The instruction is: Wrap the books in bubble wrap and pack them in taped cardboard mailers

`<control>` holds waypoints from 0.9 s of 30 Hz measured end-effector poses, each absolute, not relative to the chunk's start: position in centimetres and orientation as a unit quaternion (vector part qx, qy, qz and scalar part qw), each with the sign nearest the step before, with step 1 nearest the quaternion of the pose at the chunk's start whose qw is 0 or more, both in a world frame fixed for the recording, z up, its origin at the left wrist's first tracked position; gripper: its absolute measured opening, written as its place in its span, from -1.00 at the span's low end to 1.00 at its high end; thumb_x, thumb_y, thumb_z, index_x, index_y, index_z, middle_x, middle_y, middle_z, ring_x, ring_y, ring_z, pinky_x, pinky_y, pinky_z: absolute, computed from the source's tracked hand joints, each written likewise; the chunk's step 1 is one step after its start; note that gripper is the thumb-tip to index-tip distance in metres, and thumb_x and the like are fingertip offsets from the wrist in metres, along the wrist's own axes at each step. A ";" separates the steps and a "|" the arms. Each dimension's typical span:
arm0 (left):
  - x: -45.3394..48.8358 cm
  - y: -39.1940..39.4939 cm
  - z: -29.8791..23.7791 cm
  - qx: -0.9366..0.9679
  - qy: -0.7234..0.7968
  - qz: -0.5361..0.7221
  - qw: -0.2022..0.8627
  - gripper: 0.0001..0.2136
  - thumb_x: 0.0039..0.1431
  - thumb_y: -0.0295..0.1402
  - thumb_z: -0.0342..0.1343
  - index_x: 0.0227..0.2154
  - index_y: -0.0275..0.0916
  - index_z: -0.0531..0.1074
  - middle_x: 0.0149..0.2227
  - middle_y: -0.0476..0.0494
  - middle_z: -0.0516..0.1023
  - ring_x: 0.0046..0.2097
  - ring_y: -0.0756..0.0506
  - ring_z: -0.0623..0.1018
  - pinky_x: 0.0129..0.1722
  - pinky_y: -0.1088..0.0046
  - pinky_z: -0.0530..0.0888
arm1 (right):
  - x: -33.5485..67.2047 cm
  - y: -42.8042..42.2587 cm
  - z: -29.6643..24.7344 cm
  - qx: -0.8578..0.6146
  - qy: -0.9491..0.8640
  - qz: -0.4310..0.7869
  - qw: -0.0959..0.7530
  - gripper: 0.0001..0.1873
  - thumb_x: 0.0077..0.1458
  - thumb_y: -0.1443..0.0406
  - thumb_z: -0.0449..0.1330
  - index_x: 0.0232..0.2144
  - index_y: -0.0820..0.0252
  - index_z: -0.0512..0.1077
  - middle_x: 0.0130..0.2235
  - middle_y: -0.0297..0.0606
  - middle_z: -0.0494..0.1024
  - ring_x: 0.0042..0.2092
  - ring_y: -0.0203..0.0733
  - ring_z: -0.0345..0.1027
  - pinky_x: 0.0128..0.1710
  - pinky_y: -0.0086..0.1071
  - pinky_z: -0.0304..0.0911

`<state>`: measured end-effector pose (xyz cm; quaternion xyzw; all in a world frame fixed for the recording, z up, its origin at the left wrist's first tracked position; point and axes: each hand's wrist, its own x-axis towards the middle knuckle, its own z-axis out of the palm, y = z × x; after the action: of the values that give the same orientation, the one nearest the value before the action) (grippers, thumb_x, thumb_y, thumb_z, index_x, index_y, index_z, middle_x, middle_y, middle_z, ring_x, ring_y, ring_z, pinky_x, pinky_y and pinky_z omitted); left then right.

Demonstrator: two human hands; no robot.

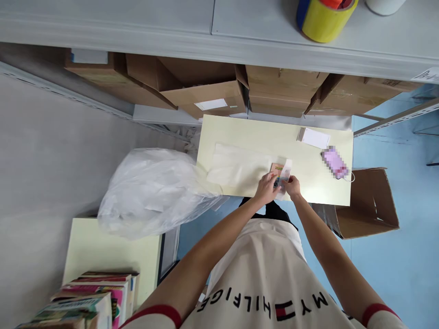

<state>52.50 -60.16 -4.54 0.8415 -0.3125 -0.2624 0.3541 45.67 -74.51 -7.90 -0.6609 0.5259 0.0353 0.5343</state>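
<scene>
Both my hands meet over the near edge of a small pale yellow table. My left hand and my right hand are closed on a small orange booklet in a clear plastic sleeve, held just above the tabletop. A flat white paper bag or envelope lies on the table to the left of my hands. Farther back on the right lies a white card and a pink blurred object.
A big crumpled clear plastic bag sits left of the table. An open cardboard box stands on the blue floor at the right. Cardboard boxes fill a shelf behind the table. Books are stacked at bottom left. Yellow tape roll on top.
</scene>
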 end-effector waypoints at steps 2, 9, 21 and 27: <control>51.8 -60.8 -4.1 0.806 -0.359 -0.266 0.388 -0.57 0.18 -0.29 0.14 0.11 -0.20 0.35 0.16 -0.28 0.38 0.22 -0.26 0.34 0.23 0.12 0.29 | 45.6 -74.3 -7.6 -0.659 0.523 0.036 0.539 -0.76 -0.25 0.20 0.27 -0.50 0.10 0.30 -0.53 -0.44 0.38 -0.46 -0.25 0.28 -0.47 -0.37 0.23; 51.3 -61.8 -5.9 0.788 -0.267 -0.373 0.410 -0.54 0.23 -0.22 0.10 0.15 -0.26 0.31 0.16 -0.36 0.39 0.24 -0.28 0.36 0.22 0.06 0.31 | 45.7 -73.4 -5.9 -0.652 0.498 0.028 0.571 -0.66 -0.26 0.10 0.29 -0.45 0.10 0.28 -0.42 -0.35 0.47 -0.40 -0.20 0.36 -0.39 -0.31 0.32; 51.4 -62.3 -5.7 0.679 -0.146 -0.409 0.591 -0.69 0.21 -0.14 0.11 -0.13 -0.27 0.49 -0.16 -0.23 0.58 -0.09 -0.16 0.57 -0.03 0.28 0.48 | 45.1 -71.6 -1.9 -0.697 0.419 0.002 0.581 -0.61 -0.19 0.07 0.25 -0.34 0.09 0.25 -0.29 -0.29 0.49 -0.35 -0.19 0.39 -0.36 -0.28 0.34; 54.0 -59.9 -5.6 0.727 -0.060 -0.417 0.542 -0.81 0.21 -0.24 0.07 -0.32 -0.26 0.48 -0.32 -0.12 0.59 -0.27 -0.08 0.57 -0.26 0.41 0.49 | 46.1 -69.8 -2.9 -0.700 0.343 0.050 0.624 -0.60 -0.12 0.19 0.20 -0.15 0.11 0.37 -0.16 -0.24 0.48 -0.26 -0.19 0.41 -0.25 -0.23 0.40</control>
<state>54.02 -59.86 -5.61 0.7268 -0.0604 -0.4170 0.5423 46.12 -69.77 -2.91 -0.7000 0.3429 0.0498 0.6245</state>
